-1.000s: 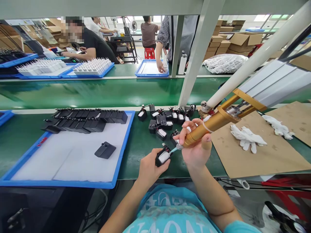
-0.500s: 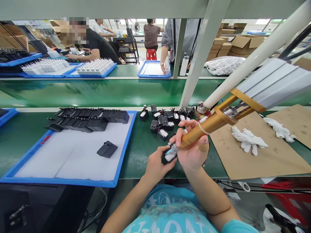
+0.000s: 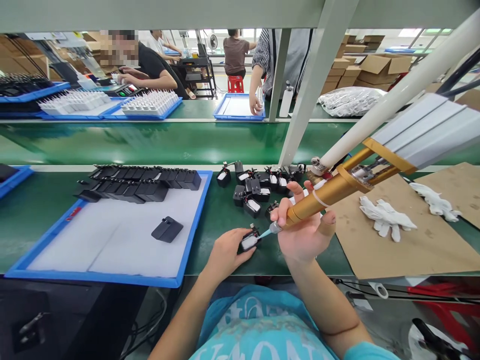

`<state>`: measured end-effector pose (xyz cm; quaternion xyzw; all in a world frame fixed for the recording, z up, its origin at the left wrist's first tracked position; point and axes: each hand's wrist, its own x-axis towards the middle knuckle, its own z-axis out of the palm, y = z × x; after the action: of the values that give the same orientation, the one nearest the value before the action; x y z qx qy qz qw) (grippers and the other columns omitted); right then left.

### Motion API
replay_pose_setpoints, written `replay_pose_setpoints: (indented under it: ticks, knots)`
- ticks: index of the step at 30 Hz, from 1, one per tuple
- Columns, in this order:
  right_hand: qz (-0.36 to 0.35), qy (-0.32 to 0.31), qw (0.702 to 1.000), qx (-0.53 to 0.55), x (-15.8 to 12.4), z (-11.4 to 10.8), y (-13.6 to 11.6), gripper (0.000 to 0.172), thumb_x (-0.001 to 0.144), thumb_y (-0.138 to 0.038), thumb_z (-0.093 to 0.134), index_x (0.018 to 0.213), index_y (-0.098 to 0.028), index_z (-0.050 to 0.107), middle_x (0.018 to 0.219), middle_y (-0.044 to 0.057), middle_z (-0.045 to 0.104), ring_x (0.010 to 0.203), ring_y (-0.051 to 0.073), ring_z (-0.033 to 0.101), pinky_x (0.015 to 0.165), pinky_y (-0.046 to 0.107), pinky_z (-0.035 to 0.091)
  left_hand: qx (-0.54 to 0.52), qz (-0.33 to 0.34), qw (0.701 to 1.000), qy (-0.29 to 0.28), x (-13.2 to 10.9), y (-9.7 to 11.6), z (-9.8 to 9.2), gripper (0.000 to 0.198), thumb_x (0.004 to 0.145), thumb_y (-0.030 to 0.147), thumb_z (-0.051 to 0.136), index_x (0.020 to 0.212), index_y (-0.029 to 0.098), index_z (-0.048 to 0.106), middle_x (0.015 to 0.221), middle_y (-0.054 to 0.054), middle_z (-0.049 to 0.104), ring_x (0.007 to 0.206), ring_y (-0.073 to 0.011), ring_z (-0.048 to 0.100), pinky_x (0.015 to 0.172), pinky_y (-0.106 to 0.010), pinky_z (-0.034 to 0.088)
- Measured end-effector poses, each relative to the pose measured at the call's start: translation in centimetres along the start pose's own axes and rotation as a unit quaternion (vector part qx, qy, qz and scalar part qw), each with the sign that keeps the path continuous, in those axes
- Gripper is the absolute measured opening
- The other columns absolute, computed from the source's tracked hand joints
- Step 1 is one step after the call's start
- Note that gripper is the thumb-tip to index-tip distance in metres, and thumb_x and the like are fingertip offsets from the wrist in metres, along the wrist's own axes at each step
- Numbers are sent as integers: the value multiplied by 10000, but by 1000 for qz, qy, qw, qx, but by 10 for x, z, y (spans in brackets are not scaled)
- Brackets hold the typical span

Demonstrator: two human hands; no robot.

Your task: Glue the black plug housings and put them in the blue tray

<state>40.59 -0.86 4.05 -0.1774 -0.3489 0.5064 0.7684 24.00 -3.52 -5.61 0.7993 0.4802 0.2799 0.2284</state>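
My left hand (image 3: 225,254) is closed around a small open black case (image 3: 249,243) with a white part inside, held low over the green bench. My right hand (image 3: 302,242) grips a gold dispensing gun (image 3: 315,201) near its front end, some of its fingers lifted. From the gun a pale blue nozzle (image 3: 266,233) points left to the edge of the case; I cannot tell if it touches. Just beyond my hands lies a cluster of similar open cases (image 3: 252,206), with wires showing.
On the left a blue-rimmed tray (image 3: 180,260) holds rows of black cases (image 3: 131,190) and one lone case (image 3: 167,229). White gloves (image 3: 386,217) rest on brown cardboard (image 3: 360,250) at right. A slanted metal post (image 3: 313,85) rises ahead; co-workers sit or stand beyond.
My left hand has moved left with the case, and my right hand has shifted slightly right with the gun. The blue nozzle now shows clearly between them.
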Motion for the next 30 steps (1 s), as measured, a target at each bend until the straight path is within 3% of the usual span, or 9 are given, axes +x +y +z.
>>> replay_pose_setpoints:
  ticks: [3,6,9,13,16,22,27,30]
  knots:
    - [-6,7,1000,-6,0,-5,-1,399,824,-592,488,1055,-289,605,1101,6,548,489,76,498,486,309,502,-34,-31,998,-30,0,-7,-9,424,849,360,616,1244,230,534,1337,-50,563,1265,-224,491,1041,-367,419]
    - [-11,10,1000,-10,1,-10,-3,391,825,-596,485,1044,-293,601,1097,4,550,485,75,496,482,307,499,-90,-67,993,-27,8,-5,-10,391,968,376,405,1333,270,496,1403,-10,509,1333,-190,417,1095,-377,366]
    - [-13,9,1000,-11,2,-14,-4,360,831,-575,488,1022,-291,602,1087,0,552,490,77,505,475,301,492,-99,-62,993,-13,17,-1,-7,374,1003,326,310,1242,277,593,1274,12,620,1268,-164,488,1063,-348,400]
    - [-14,6,1000,-11,3,-16,-5,340,834,-558,492,1018,-292,598,1073,-3,558,486,76,502,478,306,497,-40,30,999,14,14,3,-4,266,940,286,509,1177,239,622,1134,-6,685,1075,-146,608,944,-278,477]
    - [-16,6,1000,-10,4,-18,-6,329,835,-551,494,1010,-293,596,1061,-5,561,479,76,499,471,305,495,1,81,996,39,7,5,-1,263,916,234,558,1176,229,595,1109,-16,681,994,-129,628,886,-251,495]
    - [-12,13,1000,-17,3,-21,-7,340,830,-565,490,1006,-289,582,1059,-1,558,478,78,505,461,301,484,24,76,992,102,8,5,16,145,891,191,560,1034,194,587,995,-36,675,908,-141,630,804,-250,517]
    - [-11,17,999,-26,4,-24,-8,339,832,-574,482,987,-288,579,1043,-1,553,472,77,498,465,306,496,123,79,989,21,7,7,16,298,929,287,510,1221,233,523,1144,-46,653,928,-179,625,783,-300,516]
    - [-16,17,999,-24,4,-25,-9,345,835,-572,487,1003,-288,585,1033,0,547,471,76,500,467,303,496,185,71,980,-32,7,7,13,388,909,369,539,1271,236,497,1036,-57,658,862,-210,617,699,-318,500]
